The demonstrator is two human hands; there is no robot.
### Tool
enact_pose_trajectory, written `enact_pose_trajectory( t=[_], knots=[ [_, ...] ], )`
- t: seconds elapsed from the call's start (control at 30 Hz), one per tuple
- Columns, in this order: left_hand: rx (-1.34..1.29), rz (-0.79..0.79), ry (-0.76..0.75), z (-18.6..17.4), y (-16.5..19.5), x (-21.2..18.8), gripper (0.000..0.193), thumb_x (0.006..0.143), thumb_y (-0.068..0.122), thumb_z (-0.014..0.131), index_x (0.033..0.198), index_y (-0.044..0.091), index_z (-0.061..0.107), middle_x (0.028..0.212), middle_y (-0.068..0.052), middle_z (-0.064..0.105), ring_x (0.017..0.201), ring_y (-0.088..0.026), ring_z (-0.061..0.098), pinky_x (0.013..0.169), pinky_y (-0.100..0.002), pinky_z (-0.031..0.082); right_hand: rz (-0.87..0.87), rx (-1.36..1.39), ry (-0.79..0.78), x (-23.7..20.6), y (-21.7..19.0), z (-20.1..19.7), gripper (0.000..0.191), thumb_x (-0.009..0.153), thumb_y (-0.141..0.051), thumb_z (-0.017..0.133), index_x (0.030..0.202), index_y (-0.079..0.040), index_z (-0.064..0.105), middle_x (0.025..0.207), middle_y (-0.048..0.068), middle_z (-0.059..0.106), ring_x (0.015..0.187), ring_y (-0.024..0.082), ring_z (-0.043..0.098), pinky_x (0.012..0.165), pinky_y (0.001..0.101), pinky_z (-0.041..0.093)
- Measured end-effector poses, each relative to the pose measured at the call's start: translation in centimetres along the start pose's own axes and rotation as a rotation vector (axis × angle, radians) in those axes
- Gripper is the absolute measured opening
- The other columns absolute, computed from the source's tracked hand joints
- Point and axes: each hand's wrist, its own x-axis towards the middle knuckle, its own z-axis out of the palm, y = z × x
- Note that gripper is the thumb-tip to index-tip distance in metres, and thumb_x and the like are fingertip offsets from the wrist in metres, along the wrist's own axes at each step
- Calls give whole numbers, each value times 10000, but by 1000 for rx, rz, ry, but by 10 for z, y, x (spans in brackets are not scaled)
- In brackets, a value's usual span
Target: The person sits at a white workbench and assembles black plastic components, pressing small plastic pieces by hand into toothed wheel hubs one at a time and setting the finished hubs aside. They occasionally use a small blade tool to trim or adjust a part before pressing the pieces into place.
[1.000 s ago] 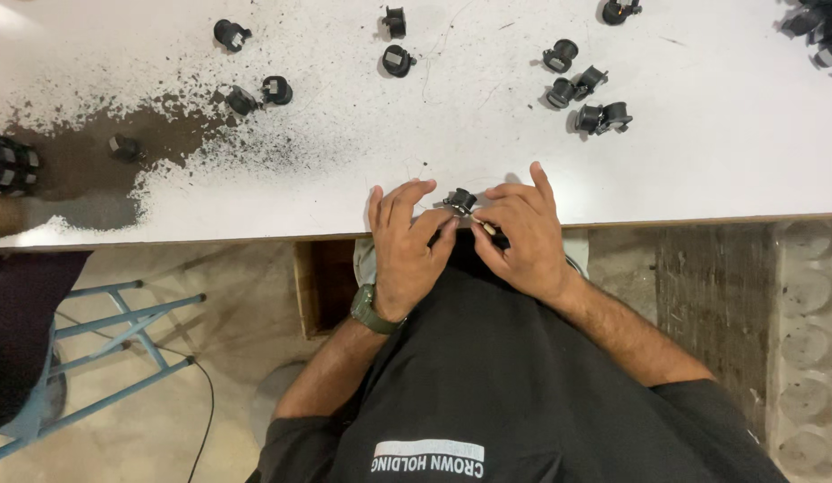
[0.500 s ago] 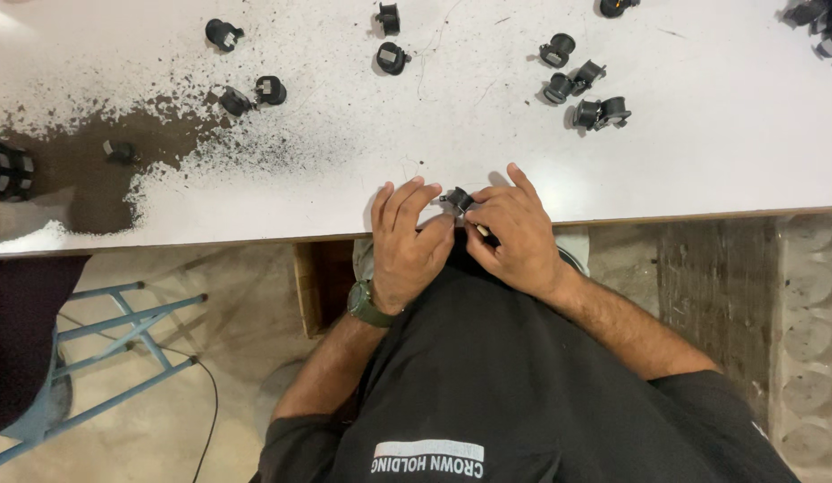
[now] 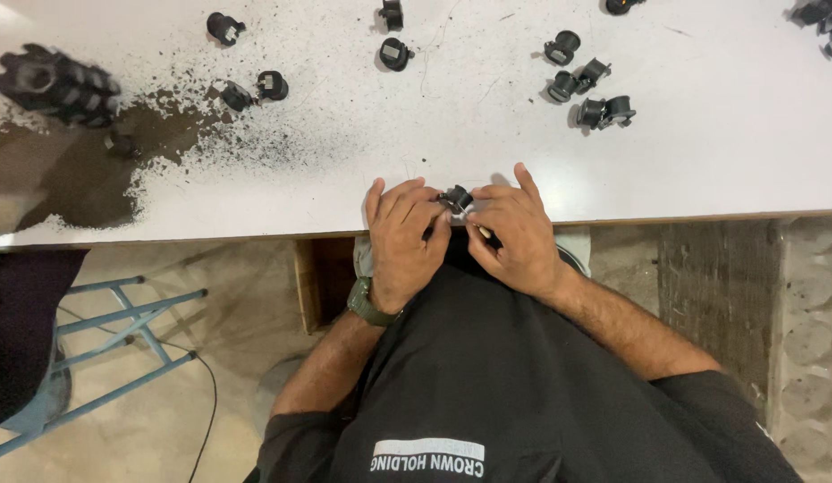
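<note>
Both my hands meet at the near edge of a white table (image 3: 702, 152). My left hand (image 3: 405, 240) and my right hand (image 3: 514, 234) pinch a small black plastic part (image 3: 454, 198) between their fingertips, right over the table edge. A thin dark stick-like tool (image 3: 487, 237) shows under my right fingers. A green watch (image 3: 371, 304) sits on my left wrist. My palms hide most of the part.
Several small black round parts lie scattered on the table: a cluster (image 3: 587, 85) at the back right, some (image 3: 393, 54) in the middle, others (image 3: 255, 88) to the left. A dark powder stain (image 3: 85, 170) spreads at the left, with a larger black ribbed part (image 3: 56, 82). A blue stool (image 3: 94, 349) stands on the floor.
My hands stay together at the table edge with the small part; the view has shifted slightly, and the black ribbed part at the left now appears higher on the table.
</note>
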Motion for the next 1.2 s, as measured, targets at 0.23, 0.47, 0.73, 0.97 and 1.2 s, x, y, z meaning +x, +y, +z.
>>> enact_pose_trajectory(
  t=[0.23,0.47,0.73,0.97,1.2],
  knots=[
    [-30,18,5,0,0,-2,85,889,76,727,962,113,702,1143,-28,708,1264,-250,608,1252,-513,207,-96,43,-4,-3,1,3,311,836,68,793,1046,-61,604,1126,140,704,1183,283,682,1251,573,329],
    [-46,34,-23,-1,-1,-2,101,876,77,735,969,105,707,1135,-32,699,1272,-255,593,1255,-530,189,-79,-54,-40,0,1,5,299,822,66,789,1037,-72,634,1076,98,698,1170,266,680,1253,558,336],
    [-52,-14,-2,-9,-1,11,171,899,148,747,1043,70,700,1218,-65,657,1313,-300,567,1251,-569,226,-139,-58,-46,0,3,-16,241,830,35,752,1030,-86,693,1011,59,651,1236,298,622,1284,592,175],
    [-79,13,-99,-5,-1,29,140,906,149,742,1035,99,723,1291,-78,651,1363,-320,551,1239,-578,258,135,-247,-82,3,-3,-23,404,791,-276,847,1132,-84,747,1067,89,619,1223,322,518,1221,652,80],
    [-251,-42,-188,-8,-4,33,133,854,38,750,961,99,699,1253,-63,671,1337,-309,587,1234,-598,280,87,-257,-112,15,6,-9,386,783,-269,890,1100,-95,754,1078,60,616,1258,298,528,1245,683,81]
  ],
)
